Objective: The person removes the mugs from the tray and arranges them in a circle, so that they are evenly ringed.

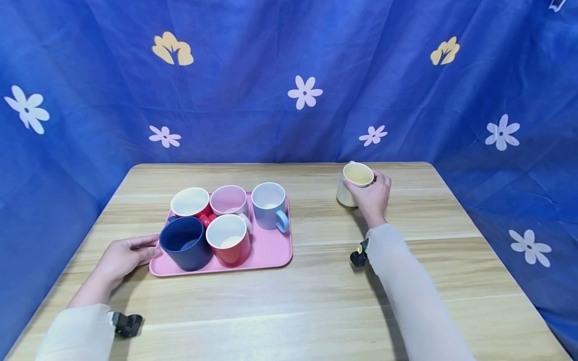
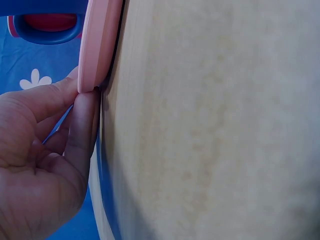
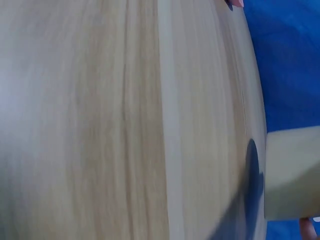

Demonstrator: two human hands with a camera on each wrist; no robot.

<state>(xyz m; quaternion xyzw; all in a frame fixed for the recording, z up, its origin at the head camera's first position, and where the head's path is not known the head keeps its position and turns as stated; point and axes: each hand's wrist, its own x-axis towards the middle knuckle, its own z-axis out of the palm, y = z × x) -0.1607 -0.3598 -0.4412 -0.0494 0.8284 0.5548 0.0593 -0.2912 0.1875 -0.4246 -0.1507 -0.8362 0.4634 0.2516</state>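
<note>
The table (image 1: 289,301) is pale wood, its streaked grain running mainly from nine toward three o'clock. Its far edge crosses at twelve, with rounded corners near ten and two. Directly on it, between nine and ten o'clock from the middle, lies a pink tray (image 1: 275,250), round-cornered, with its long sides roughly nine to three. Between one and two, near the far edge, is a cream mug (image 1: 345,192); whether its base touches the wood cannot be told. Shadows (image 1: 392,311) fall toward eight and five.
</note>
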